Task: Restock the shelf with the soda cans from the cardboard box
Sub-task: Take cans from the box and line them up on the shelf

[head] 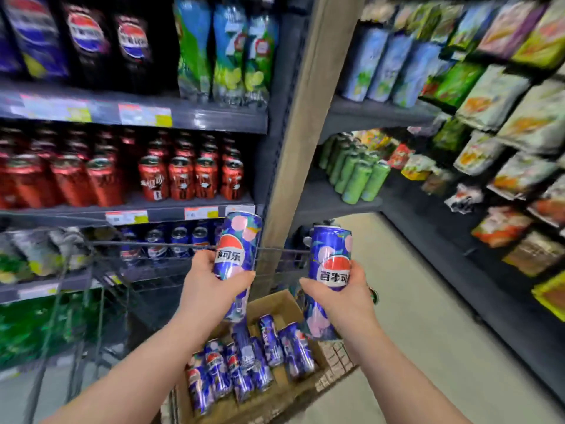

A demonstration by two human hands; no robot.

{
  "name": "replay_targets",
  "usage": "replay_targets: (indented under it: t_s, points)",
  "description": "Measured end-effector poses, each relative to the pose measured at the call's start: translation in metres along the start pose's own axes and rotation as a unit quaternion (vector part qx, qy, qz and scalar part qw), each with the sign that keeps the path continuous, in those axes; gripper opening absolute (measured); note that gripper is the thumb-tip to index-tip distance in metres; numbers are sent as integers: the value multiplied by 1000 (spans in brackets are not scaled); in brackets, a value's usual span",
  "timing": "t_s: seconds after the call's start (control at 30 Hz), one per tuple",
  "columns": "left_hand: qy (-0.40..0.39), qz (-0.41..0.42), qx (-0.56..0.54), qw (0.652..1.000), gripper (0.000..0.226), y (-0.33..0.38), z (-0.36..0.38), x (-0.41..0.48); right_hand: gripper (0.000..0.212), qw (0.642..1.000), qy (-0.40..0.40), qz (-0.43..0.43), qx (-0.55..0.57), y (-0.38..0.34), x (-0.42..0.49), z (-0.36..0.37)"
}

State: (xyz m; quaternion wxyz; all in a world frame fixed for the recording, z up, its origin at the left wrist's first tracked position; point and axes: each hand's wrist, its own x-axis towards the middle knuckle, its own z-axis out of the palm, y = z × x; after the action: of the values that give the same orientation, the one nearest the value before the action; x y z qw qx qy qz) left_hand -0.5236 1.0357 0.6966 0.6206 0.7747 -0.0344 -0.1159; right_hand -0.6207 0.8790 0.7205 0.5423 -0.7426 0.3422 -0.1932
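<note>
right can [331,249] "百事可", left can [238,237] "可乐"

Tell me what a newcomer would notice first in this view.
Two blue peach-print Pepsi cans are held up mid-frame: the left can gripped by the left hand, the right can by the right hand. Below them, the open cardboard box holds more loose cans of the same kind. Rows of red cans stand out at left.
</note>
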Motion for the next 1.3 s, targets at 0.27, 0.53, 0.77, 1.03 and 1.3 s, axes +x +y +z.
replay_targets:
  t_s: [0.27,0.53,0.77,1.03,1.3]
  points:
    - [3,41,3,999,48,8,-67,-104,60,999,-11,-36,33,-20,-121,-21]
    - [70,43,-15,997,49,12,-174,-172,59,995,-61,-69,42,-61,-220,17]
    - [163,50,-47,984,48,3,-328,-205,62,985,-123,-118,38,-121,-294,111]
    - [291,68,-27,954,54,-27,-571,-231,52,958,-223,-156,97,-201,-398,323]
    - [359,48,-34,932,61,-62,-753,-241,56,926,-323,-164,110,-247,-492,504]
